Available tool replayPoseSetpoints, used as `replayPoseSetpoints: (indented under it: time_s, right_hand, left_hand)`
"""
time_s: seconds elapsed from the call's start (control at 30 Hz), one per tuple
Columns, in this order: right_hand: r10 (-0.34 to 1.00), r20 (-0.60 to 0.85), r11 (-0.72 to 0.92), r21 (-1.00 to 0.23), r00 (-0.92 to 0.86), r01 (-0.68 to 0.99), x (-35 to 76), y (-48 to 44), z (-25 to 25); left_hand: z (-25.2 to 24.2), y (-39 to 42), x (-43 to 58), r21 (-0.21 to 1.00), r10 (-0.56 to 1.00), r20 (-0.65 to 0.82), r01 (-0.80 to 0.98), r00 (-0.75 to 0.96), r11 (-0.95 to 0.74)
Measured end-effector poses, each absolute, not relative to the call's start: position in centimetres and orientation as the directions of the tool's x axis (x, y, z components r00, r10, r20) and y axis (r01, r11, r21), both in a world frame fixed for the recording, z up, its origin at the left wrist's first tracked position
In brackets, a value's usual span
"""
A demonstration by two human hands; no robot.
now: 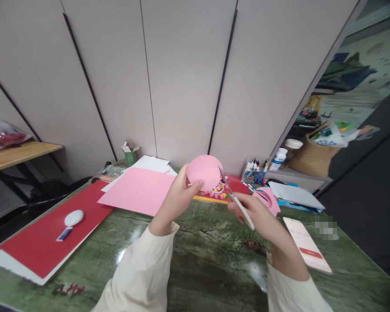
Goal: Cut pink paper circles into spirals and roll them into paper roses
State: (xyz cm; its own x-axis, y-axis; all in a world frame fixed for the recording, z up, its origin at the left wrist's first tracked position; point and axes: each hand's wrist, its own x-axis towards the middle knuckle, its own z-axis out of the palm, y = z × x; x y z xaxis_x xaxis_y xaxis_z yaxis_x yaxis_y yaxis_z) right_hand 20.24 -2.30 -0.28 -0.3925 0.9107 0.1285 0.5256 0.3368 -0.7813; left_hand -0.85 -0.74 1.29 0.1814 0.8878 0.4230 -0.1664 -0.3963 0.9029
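Between the thumb and fingers of my left hand (183,186) is a round pink paper disc (204,171), held up above the table. My right hand (251,212) is closed around the white handles of a pair of scissors (240,208). The blades point up and left, and their tips are at the disc's right edge. Whether they touch the paper I cannot tell. Behind the disc lie small pink and yellow beads or trinkets (219,188) on red paper. A pink sheet with a round cut-out (269,200) rests beyond my right hand.
A large pink sheet (138,190) and a red sheet (56,229) with a white oval object (74,217) are on the left of the green table (211,260). To the right are a phone (307,243), stacked papers (295,195) and a pen holder (255,170). A small green box (130,152) stands behind.
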Motion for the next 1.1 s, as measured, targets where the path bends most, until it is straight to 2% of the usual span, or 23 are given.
replayPoseSetpoints:
  time_s: [0.37,0.83,1.1]
  right_hand:
    - [0.902,0.164,0.381,-0.739,-0.4,0.556,20.04,-2.4,-0.35]
    - [0.91,0.134,0.336,-0.79,-0.392,0.512,20.22,-2.38,-0.33]
    - [0.902,0.145,0.361,-0.77,-0.406,0.527,20.49,-2.59,0.23]
  left_hand:
    - [1.43,-1.01,-1.15,0.908,0.882,0.405,0.007,0.24,-0.418]
    - [1.34,-1.02,-1.1,0.918,0.893,0.393,-0.029,0.221,-0.396]
    - [1.45,-0.89,-1.26,0.909,0.889,0.411,-0.009,0.201,-0.418]
